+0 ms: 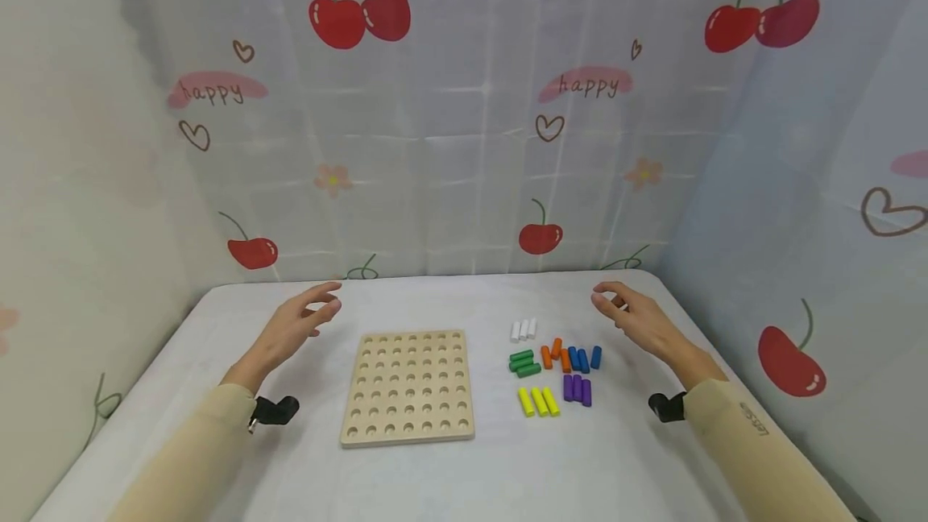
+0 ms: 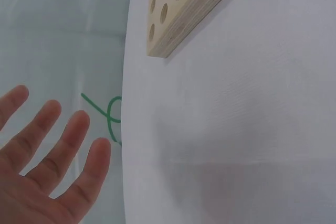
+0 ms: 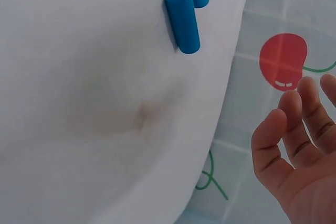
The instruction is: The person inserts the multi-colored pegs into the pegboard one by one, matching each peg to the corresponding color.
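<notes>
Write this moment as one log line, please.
left hand: hovering, empty; right hand: hovering, empty; beige four-sided wooden pegboard: holes unfilled; small multicoloured cylindrical pegs: lying right of pegboard

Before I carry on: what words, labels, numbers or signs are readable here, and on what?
"happy": left pink patch on the backdrop.
"happy": right pink patch, same backdrop.
Right sleeve: dark print, too small and blurred to read.
Board and pegs: no text visible.
</notes>
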Action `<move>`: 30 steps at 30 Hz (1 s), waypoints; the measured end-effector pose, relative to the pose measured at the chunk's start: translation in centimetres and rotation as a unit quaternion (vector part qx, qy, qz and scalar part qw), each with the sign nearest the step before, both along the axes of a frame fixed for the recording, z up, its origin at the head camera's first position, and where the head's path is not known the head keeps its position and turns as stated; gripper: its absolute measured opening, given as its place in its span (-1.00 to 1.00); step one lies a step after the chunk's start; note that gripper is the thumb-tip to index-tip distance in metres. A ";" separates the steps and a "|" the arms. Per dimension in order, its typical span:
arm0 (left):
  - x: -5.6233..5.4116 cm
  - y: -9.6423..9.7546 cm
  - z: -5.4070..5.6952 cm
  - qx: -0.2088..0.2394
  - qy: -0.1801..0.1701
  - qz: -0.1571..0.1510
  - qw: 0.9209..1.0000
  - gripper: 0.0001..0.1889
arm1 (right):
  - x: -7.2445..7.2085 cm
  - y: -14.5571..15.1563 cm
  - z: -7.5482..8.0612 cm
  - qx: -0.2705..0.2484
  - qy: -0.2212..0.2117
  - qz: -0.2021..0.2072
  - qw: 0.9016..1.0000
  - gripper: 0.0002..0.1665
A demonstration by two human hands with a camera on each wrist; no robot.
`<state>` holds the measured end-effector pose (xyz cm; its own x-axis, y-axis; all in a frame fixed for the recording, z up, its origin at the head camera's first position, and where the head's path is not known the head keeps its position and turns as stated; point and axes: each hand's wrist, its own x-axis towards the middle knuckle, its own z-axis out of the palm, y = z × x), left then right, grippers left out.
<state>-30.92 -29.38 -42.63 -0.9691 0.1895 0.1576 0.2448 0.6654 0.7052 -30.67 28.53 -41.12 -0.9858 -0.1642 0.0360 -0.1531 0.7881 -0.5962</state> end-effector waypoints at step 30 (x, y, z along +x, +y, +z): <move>-0.7 1.4 -4.8 0.062 -0.087 0.029 0.994 -0.26 | 0.5 -0.9 -4.6 -0.155 -0.037 -0.055 0.986 -0.21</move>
